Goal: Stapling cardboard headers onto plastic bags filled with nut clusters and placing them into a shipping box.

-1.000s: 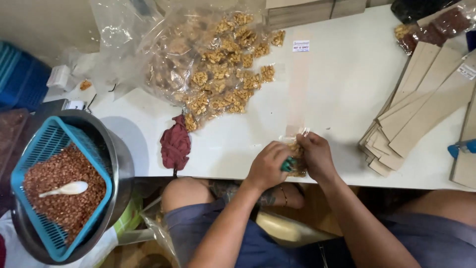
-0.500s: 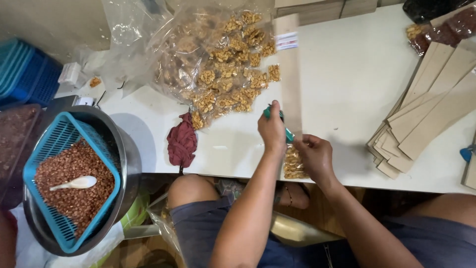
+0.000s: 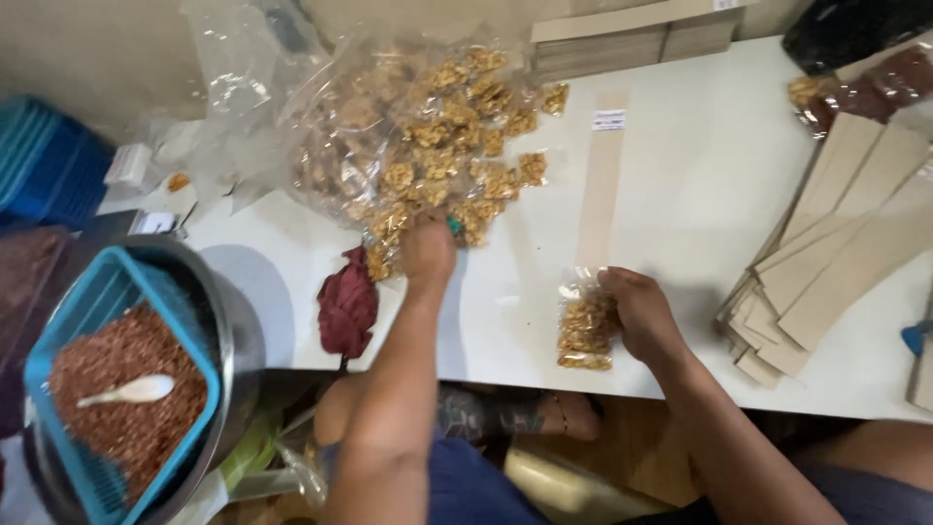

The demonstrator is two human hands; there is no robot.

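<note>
A pile of golden-brown nut clusters (image 3: 457, 146) lies on a large clear plastic bag on the white table (image 3: 700, 194). My left hand (image 3: 428, 255) reaches into the near edge of that pile, closed on a small green tool (image 3: 453, 226) that is mostly hidden by the fingers. My right hand (image 3: 637, 313) rests near the table's front edge and grips the top of a small clear packet (image 3: 586, 331) filled with clusters. A long brown paper strip (image 3: 601, 194) with a white label lies just beyond the packet.
Fanned brown paper sleeves (image 3: 836, 253) lie at the right. A dark red cloth (image 3: 347, 306) sits by the front edge. Left of the table a metal pot (image 3: 238, 321) holds a blue basket (image 3: 92, 301) of reddish grains with a white spoon (image 3: 131, 391). Cardboard stacks (image 3: 622, 39) line the back.
My left hand has moved up and left from the packet to the pile of clusters, carrying the green tool. My right hand stays on the packet, which now lies flat on the table.
</note>
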